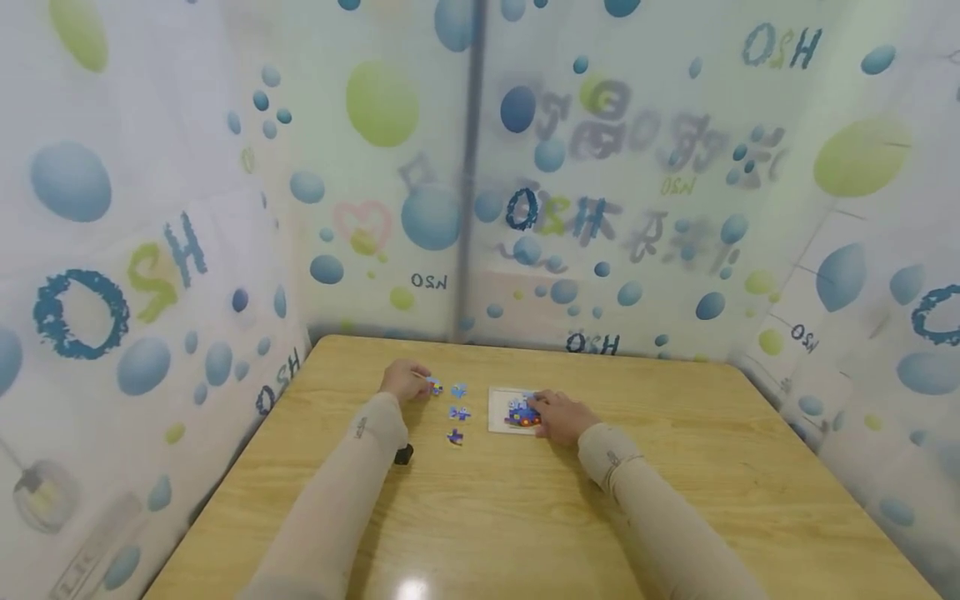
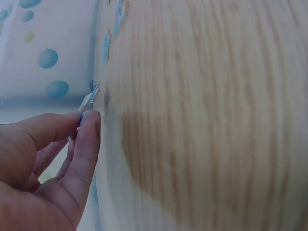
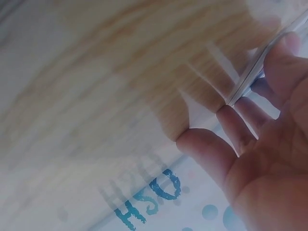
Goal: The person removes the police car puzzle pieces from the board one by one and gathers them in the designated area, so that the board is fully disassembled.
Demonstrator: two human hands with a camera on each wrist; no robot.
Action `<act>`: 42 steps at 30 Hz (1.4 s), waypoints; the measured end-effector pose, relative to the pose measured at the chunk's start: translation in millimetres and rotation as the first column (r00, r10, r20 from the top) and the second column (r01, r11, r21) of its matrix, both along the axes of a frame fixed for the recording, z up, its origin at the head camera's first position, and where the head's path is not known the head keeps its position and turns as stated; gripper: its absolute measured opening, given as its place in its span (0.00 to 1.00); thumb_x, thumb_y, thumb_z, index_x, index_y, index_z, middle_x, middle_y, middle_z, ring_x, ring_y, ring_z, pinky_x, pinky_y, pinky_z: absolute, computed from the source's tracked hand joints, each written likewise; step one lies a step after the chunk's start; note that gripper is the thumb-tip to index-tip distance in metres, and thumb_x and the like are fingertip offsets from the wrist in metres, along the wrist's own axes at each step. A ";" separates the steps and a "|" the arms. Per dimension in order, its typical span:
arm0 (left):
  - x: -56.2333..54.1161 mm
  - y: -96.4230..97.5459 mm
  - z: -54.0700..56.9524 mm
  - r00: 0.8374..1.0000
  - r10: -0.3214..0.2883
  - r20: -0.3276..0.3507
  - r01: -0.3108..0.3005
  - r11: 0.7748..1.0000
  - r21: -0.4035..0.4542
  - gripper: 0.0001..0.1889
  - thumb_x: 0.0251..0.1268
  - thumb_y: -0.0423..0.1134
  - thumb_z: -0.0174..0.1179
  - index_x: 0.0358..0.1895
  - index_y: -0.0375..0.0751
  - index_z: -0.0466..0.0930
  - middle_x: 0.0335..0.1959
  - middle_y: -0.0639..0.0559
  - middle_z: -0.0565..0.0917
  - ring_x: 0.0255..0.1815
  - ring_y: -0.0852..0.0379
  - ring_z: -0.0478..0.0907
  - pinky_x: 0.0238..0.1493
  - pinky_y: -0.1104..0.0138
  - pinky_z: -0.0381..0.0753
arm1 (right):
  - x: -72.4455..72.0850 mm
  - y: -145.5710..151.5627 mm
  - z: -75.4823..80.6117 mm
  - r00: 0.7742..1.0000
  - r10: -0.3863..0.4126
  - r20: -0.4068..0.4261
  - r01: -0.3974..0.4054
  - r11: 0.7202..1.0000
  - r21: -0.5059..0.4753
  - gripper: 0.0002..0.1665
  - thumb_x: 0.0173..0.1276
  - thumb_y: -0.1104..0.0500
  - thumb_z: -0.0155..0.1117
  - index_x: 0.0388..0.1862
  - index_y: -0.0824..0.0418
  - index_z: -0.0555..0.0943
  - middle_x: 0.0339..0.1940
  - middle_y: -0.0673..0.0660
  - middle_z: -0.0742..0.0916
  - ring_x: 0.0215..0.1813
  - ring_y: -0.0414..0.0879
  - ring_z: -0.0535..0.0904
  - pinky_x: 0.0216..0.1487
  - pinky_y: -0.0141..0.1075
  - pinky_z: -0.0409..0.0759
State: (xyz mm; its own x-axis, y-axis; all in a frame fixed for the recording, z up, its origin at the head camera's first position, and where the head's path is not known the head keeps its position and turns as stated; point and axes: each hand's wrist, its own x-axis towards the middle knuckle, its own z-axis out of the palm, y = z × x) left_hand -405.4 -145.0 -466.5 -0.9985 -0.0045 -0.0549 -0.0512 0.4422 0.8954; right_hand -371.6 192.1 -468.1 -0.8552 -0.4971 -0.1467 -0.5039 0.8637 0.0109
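Note:
My left hand pinches a small colourful jigsaw piece between thumb and fingertips, close over the table at the left of the loose pieces. Several other jigsaw pieces lie in a loose column between the hands. Right of them is a white puzzle board, with a partly assembled blue picture on it. My right hand grips the board's right side, thumb and fingers on either side of its edge in the right wrist view. The hand covers that side of the board and part of the picture.
The wooden table has its far edge against a curtain printed with coloured drops, which also hangs at both sides. A small black object shows beside the left wrist.

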 end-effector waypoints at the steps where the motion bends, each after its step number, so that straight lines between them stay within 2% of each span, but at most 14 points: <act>1: 0.4 -0.2 0.1 1.000 0.007 0.000 -0.007 1.000 -0.010 0.18 0.58 0.20 0.59 0.54 0.26 0.83 0.40 0.37 0.88 0.28 0.54 0.81 0.29 0.65 0.81 | -0.3 -0.5 -0.6 1.000 0.000 0.001 0.000 1.000 -0.003 0.36 0.77 0.48 0.61 0.79 0.56 0.65 0.76 0.60 0.69 0.74 0.60 0.66 0.65 0.58 0.74; 5: 1.1 -2.8 -1.7 1.000 0.028 -0.001 -0.028 0.998 -0.048 0.16 0.60 0.21 0.61 0.53 0.25 0.82 0.41 0.34 0.87 0.30 0.53 0.84 0.31 0.65 0.85 | -0.7 -3.8 -3.4 1.000 -0.006 0.010 0.006 1.000 -0.012 0.37 0.76 0.48 0.61 0.79 0.55 0.65 0.77 0.59 0.69 0.74 0.59 0.66 0.65 0.59 0.74; 9: -3.0 -6.5 -6.1 0.999 0.033 -0.004 -0.033 0.994 -0.105 0.16 0.60 0.23 0.64 0.52 0.26 0.84 0.38 0.38 0.88 0.30 0.53 0.85 0.31 0.64 0.85 | 1.0 -4.8 -5.4 1.000 -0.010 0.018 0.011 1.000 -0.029 0.37 0.76 0.49 0.62 0.79 0.56 0.65 0.76 0.59 0.69 0.75 0.58 0.66 0.65 0.59 0.74; 15: -5.7 -9.3 0.2 1.000 0.023 -0.005 -0.024 0.986 -0.166 0.15 0.60 0.26 0.67 0.51 0.28 0.85 0.31 0.42 0.89 0.27 0.54 0.84 0.31 0.64 0.85 | 0.8 -4.6 -1.0 1.000 -0.002 -0.004 0.002 1.000 -0.009 0.36 0.77 0.48 0.60 0.79 0.55 0.64 0.77 0.58 0.68 0.76 0.58 0.65 0.66 0.57 0.75; 20: -5.0 -8.7 4.9 1.000 0.013 0.008 -0.011 0.980 -0.198 0.15 0.60 0.25 0.68 0.52 0.27 0.85 0.35 0.40 0.89 0.27 0.57 0.85 0.32 0.66 0.86 | 1.2 -5.8 3.2 1.000 -0.004 0.009 0.004 1.000 -0.005 0.37 0.77 0.48 0.60 0.80 0.55 0.64 0.78 0.58 0.68 0.76 0.59 0.64 0.66 0.58 0.74; 26: -5.7 -3.6 7.2 0.999 0.026 0.036 -0.019 0.979 -0.203 0.15 0.60 0.23 0.68 0.51 0.26 0.84 0.40 0.35 0.88 0.31 0.52 0.88 0.33 0.66 0.87 | 2.3 -4.4 1.1 1.000 -0.020 0.019 0.020 1.000 -0.016 0.36 0.77 0.48 0.61 0.79 0.55 0.65 0.77 0.58 0.68 0.75 0.58 0.65 0.65 0.59 0.75; 30: -6.2 -0.5 7.0 0.999 0.029 0.043 -0.017 0.966 -0.256 0.14 0.59 0.24 0.69 0.49 0.26 0.85 0.41 0.35 0.88 0.31 0.53 0.88 0.33 0.67 0.87 | 1.3 -2.9 -1.0 1.000 -0.017 0.024 0.017 0.999 -0.028 0.36 0.77 0.49 0.61 0.79 0.56 0.65 0.77 0.59 0.68 0.76 0.59 0.65 0.64 0.60 0.75; 36: -7.4 2.5 10.1 0.999 0.014 0.035 -0.001 0.941 -0.339 0.11 0.61 0.27 0.70 0.46 0.28 0.86 0.39 0.39 0.89 0.31 0.54 0.86 0.34 0.68 0.86 | -4.5 1.0 -4.0 1.000 -0.004 -0.015 0.004 1.000 -0.003 0.37 0.76 0.47 0.62 0.79 0.56 0.65 0.77 0.59 0.69 0.74 0.58 0.67 0.63 0.56 0.77; 42: -7.8 4.2 12.8 0.999 -0.007 0.046 0.024 0.921 -0.388 0.10 0.61 0.29 0.70 0.46 0.32 0.88 0.43 0.39 0.89 0.30 0.56 0.84 0.32 0.69 0.84 | -7.1 5.0 -5.0 1.000 -0.002 -0.002 0.002 1.000 -0.003 0.37 0.76 0.47 0.62 0.79 0.55 0.65 0.77 0.59 0.68 0.74 0.59 0.67 0.63 0.57 0.77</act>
